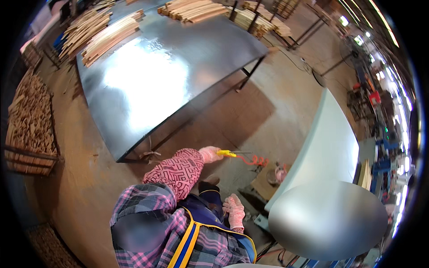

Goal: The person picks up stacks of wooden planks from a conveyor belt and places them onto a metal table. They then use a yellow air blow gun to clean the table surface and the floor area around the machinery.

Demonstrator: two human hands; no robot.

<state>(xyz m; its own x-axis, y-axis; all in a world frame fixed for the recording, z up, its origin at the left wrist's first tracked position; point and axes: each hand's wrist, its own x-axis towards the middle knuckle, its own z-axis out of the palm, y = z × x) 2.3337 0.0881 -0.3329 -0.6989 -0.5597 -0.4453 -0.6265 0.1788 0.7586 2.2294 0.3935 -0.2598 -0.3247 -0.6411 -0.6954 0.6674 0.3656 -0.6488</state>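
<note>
My left hand (211, 154), in a pinkish knit glove below a pink maze-patterned sleeve, is closed round a yellow air blow gun (227, 153). Its thin metal nozzle points to the right. From the gun an orange coiled hose (254, 160) runs off to the right, above the floor. My right hand (234, 210) wears a similar glove and hangs beside my dark blue, yellow-edged apron (196, 223). It looks empty, with its fingers loosely apart. Left of the blow gun stands a large metal-topped table (214, 49), its surface shining under the light.
Stacks of wooden strips (192, 10) lie along the table's far side. A crate of wood pieces (31, 125) stands on the left. To my right is a pale green curved panel (313, 147), with a blurred oval patch below it. Cables (286, 257) show at the lower right.
</note>
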